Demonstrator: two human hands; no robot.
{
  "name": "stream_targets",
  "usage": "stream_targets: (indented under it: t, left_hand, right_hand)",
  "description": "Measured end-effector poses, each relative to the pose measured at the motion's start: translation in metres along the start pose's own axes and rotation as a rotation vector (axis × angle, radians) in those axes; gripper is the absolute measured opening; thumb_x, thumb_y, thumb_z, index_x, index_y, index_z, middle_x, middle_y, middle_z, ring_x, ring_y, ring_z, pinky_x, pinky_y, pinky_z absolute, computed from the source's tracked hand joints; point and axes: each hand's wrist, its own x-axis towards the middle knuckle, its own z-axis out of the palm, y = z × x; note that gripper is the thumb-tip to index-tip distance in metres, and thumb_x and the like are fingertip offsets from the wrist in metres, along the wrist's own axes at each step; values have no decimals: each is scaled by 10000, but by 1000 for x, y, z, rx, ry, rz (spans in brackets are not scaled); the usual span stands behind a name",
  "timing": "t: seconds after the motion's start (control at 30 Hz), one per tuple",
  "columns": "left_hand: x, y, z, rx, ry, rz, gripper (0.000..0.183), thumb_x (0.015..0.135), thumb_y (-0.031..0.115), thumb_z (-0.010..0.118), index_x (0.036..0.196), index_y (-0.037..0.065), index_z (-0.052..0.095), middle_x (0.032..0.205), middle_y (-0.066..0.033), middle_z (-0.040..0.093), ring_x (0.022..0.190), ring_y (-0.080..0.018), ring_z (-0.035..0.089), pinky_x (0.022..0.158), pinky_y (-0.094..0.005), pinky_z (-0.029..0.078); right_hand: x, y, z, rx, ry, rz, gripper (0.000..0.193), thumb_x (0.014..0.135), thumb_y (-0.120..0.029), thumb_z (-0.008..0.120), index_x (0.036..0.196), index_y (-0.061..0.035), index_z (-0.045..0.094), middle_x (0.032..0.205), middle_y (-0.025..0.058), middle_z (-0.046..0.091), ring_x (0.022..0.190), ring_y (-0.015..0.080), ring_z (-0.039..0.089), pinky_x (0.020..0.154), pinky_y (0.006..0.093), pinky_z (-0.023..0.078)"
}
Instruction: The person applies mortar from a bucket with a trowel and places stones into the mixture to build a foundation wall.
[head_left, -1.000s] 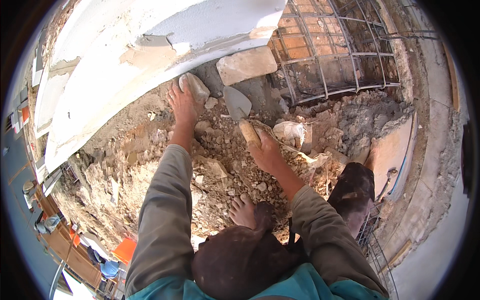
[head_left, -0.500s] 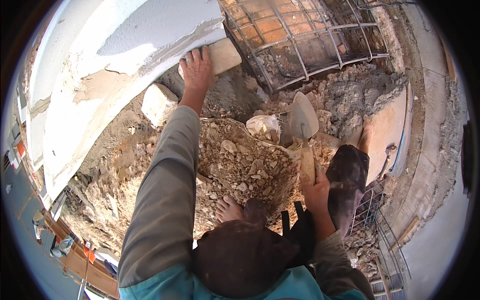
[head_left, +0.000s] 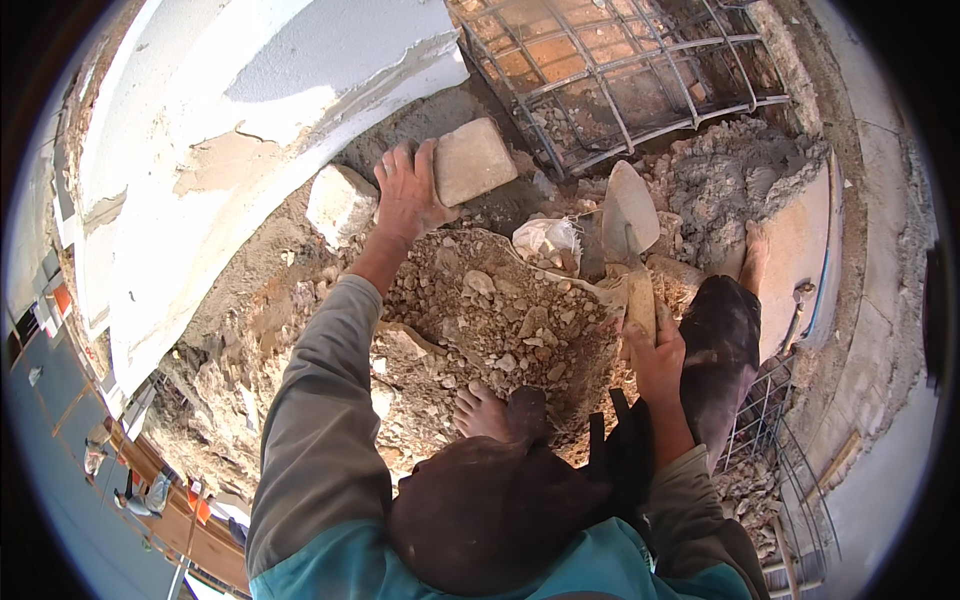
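Observation:
My left hand [head_left: 408, 197] grips the left end of a pale, squared stone block [head_left: 476, 162], its fingers bent along that end. The block sits tilted over a patch of grey mortar [head_left: 424, 121] at the foot of the white wall. A rough whitish stone [head_left: 341, 204] lies just left of that hand. My right hand [head_left: 655, 352] is closed round the handle of a trowel [head_left: 631, 212], whose blade points away from me beside a torn white sack [head_left: 548, 246]. Part of the handle is hidden by my fingers.
A white plastered wall [head_left: 240, 150] rises at the left. Steel rebar mesh [head_left: 620, 75] stands at the far side. Wet grey mortar [head_left: 735, 185] is heaped on a board [head_left: 795, 250] at the right. Loose rubble [head_left: 490, 300] covers the ground near my bare foot [head_left: 482, 412].
My left hand has drawn the stone block away from the wall, toward me, and its tilt has changed. The trowel stays in my right hand, nearly in the same place.

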Motion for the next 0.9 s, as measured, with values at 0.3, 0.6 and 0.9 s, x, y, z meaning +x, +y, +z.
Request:
stream_targets:
  t: [0.3, 0.6, 0.9]
  left_hand:
    - [-32, 3, 23, 17, -26, -17, 1096, 469, 374, 875, 1401, 107, 362, 1315, -191, 405, 1212, -376, 400, 1043, -534, 280]
    - [-30, -5, 6, -69, -30, -213, 1175, 573, 525, 848, 1492, 142, 224, 1419, -220, 309, 1336, -414, 280, 1102, -591, 184]
    - [-15, -62, -9, -405, 89, -1406, 1274, 607, 526, 823, 1522, 45, 77, 1516, -306, 155, 1424, -443, 161, 1103, -617, 258]
  right_hand:
    - [4, -23, 34, -8, -41, -26, 468, 914, -67, 602, 1347, 24, 450, 835, 12, 597, 614, 60, 520, 539, 216, 433]
    - [27, -18, 52, 30, -53, -87, 435, 913, -73, 590, 1330, 0, 488, 832, 25, 613, 588, 70, 528, 499, 231, 430]
    - [23, -3, 33, -26, 49, -51, 345, 905, -101, 598, 1238, -12, 566, 830, 23, 634, 576, 58, 538, 486, 219, 435]
